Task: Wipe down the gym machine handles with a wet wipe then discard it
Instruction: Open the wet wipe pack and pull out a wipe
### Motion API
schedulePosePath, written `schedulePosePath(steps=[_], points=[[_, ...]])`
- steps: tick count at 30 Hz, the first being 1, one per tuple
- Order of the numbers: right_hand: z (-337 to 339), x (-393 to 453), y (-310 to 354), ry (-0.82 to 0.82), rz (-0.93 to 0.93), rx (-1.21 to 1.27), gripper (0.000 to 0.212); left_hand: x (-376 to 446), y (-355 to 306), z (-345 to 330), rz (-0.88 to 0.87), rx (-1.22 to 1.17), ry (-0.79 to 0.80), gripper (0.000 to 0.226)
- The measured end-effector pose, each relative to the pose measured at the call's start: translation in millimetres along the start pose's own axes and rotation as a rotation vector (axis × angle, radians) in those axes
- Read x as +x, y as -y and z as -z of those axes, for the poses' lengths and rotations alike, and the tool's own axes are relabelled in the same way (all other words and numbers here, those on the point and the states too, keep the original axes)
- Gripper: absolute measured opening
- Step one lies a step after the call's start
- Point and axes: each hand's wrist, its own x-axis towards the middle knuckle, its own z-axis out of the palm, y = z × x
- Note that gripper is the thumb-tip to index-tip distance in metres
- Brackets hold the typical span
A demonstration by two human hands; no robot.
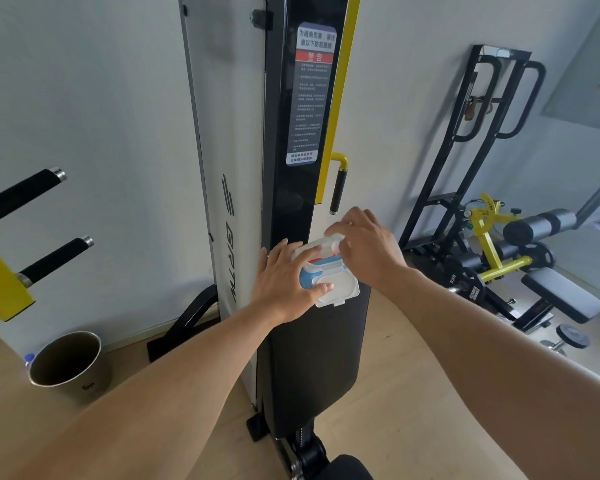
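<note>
Wipe pack: your wet wipe pack (321, 271) sits in front of you against the black pad (312, 348) of the gym machine, white with a blue edge and a red-and-blue label.
Pack lid: the white flip lid (336, 289) hangs open toward you, at the near end of the pack.
Left hand: your left hand (284, 285) holds the pack steady, fingers curled over its far left side and thumb pressed along its near edge.
Right hand: your right hand (364, 244) is at the pack's top opening, fingers bent down and pinching at something white there; you cannot tell from here whether a wipe is already between them.
Nearest handle: a black-gripped handle (337, 188) on a yellow bracket hangs just above your right hand, beside the yellow strip (336, 98) of the upright.
Warning label: a sticker (312, 95) with a red band runs down the black column.
Left handles: two black foam handles (25, 194) (54, 259) stick out from a yellow frame, well apart from your hands.
Bin: a round bin (66, 365) stands on the wooden floor at lower left, near the wall.
Right side: a black rack (471, 140) and a yellow-and-black bench machine (499, 258) stand by the far wall.
</note>
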Motion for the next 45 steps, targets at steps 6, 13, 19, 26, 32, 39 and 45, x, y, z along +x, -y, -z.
schedulePosePath(steps=[6, 13, 19, 26, 32, 39, 45], points=[[3.4, -1.7, 2.3, 0.070, 0.164, -0.082, 0.029, -0.2, -0.7, 0.3, 0.002, -0.001, 0.005, 0.067], [2.1, 9.5, 1.2, 0.150, -0.009, -0.124, 0.027, -0.5, 1.6, -1.4, -0.011, -0.016, -0.026, 0.068], [2.9, 27.4, 5.8, 0.316, -0.109, -0.037, 0.024, 0.2, 1.0, -1.5, 0.001, -0.038, -0.053, 0.080], [1.0, 33.5, 11.1, 0.417, 0.127, -0.270, 0.033, -0.1, -0.3, -0.4, 0.038, -0.073, -0.056, 0.093], [-5.2, 26.5, -1.1, 0.379, 0.165, -0.161, 0.027, -0.4, -0.1, -2.7, 0.015, -0.036, -0.065, 0.081], [-13.8, 18.8, 0.5, 0.230, -0.013, 0.111, 0.013, -0.8, 1.5, -3.3, -0.022, -0.020, -0.066, 0.067], [-4.7, 20.8, -5.3, 0.304, 0.029, 0.098, 0.013, -1.4, 2.2, -4.4, -0.024, -0.049, -0.072, 0.064]])
